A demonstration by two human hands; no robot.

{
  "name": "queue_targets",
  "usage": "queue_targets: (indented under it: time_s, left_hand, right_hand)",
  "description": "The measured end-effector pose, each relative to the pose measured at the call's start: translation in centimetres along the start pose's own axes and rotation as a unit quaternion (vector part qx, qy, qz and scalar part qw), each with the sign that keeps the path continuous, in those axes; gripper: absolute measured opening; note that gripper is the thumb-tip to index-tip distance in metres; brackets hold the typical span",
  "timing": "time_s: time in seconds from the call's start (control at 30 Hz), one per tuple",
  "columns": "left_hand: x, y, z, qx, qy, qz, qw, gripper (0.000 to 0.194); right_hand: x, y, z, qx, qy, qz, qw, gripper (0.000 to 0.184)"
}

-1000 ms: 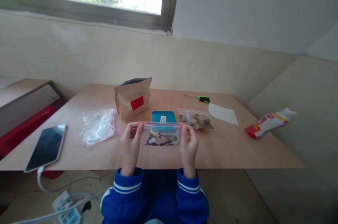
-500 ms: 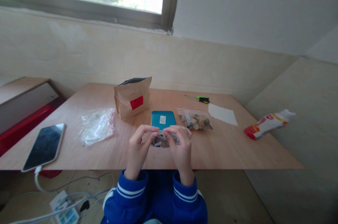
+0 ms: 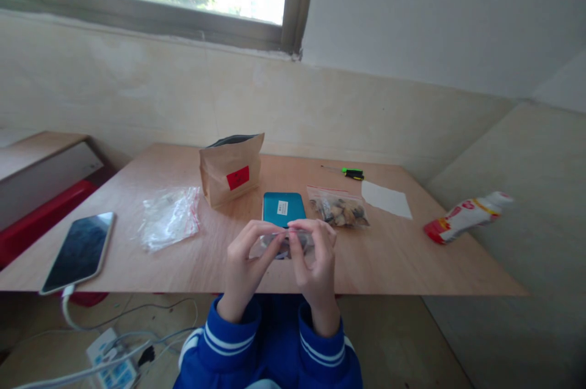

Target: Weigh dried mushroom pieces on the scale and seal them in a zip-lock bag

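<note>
Between my two hands, over the front part of the table, is a small clear zip bag (image 3: 284,250) with dark pieces inside. My left hand (image 3: 249,258) pinches its top edge from the left. Close beside it, my right hand (image 3: 314,251) pinches the same edge, thumb and forefinger pressed together. The fingers cover much of the bag, so its contents cannot be made out well. Just beyond the fingertips lies a teal box (image 3: 274,209) with a white label. A larger zip bag of brown and grey pieces (image 3: 341,210) rests to its right.
A brown paper pouch (image 3: 222,175) with a red label stands at the back left. Clear plastic bags (image 3: 169,218) and a charging phone (image 3: 82,251) lie left. Screwdrivers (image 3: 350,173), white paper (image 3: 387,198) and a bottle (image 3: 469,215) are right. A power strip (image 3: 112,358) sits below.
My hands have drawn closer together along the bag's top edge, the left shifting slightly right. The bag's edge now sits pinched near the middle. Other things stay in place.
</note>
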State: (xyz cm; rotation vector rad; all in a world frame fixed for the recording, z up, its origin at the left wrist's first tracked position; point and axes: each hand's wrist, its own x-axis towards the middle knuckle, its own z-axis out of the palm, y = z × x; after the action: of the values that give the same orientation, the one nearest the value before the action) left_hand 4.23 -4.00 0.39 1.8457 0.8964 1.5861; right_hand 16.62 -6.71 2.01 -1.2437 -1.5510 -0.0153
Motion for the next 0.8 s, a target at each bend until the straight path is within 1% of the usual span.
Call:
queue_targets:
  time_s: [0.07,0.2,0.27,0.33,0.43,0.5,0.57,0.63,0.67,0.73,0.77,0.8]
  left_hand:
    - [0.0,0.2,0.1,0.015,0.004,0.025,1.0,0.009]
    - [0.1,0.2,0.6,0.047,0.016,0.043,0.998,0.009]
    - [0.1,0.0,0.9,0.064,0.021,0.038,0.997,0.007]
    - [0.0,-0.2,1.2,0.075,0.026,0.027,0.996,0.005]
    - [-0.1,-0.3,1.5,0.08,0.028,0.009,0.996,0.003]
    - [-0.2,-0.3,1.5,0.076,0.03,0.0,0.997,0.001]
    - [-0.3,-0.4,1.4,0.066,0.043,-0.014,0.997,0.001]
    - [-0.2,-0.6,1.0,0.052,0.06,-0.033,0.996,0.001]
    - [-0.2,-0.9,0.8,0.043,0.068,-0.045,0.996,0.002]
    - [-0.1,-1.5,0.2,0.026,0.077,-0.065,0.995,0.004]
    - [-0.1,-1.8,0.0,0.018,0.08,-0.073,0.994,0.005]
    - [0.0,-2.1,-0.2,0.011,0.083,-0.079,0.993,0.005]
  right_hand:
    - [0.1,-0.2,-0.3,0.008,-0.004,-0.009,1.0,0.011]
    - [0.1,0.3,0.1,0.004,0.024,-0.017,1.0,0.012]
    - [-0.1,0.7,0.8,-0.001,0.039,-0.013,0.999,0.014]
    - [-0.5,0.9,1.7,-0.003,0.071,-0.009,0.997,0.016]
    - [-1.3,1.2,3.3,0.022,0.124,0.009,0.992,0.017]
    - [-1.6,1.4,3.9,0.044,0.134,0.022,0.99,0.015]
    - [-1.6,1.6,4.0,0.065,0.117,0.031,0.991,0.009]
    - [-1.2,1.8,3.5,0.066,0.077,0.03,0.994,0.016]
    - [-1.0,1.9,3.2,0.054,0.051,0.024,0.997,0.017]
    - [-0.5,2.2,2.6,0.014,0.002,0.004,1.0,0.009]
    - [-0.3,2.3,2.4,-0.006,-0.012,-0.007,1.0,0.009]
    - [-0.2,2.4,2.4,-0.02,-0.02,-0.015,1.0,0.014]
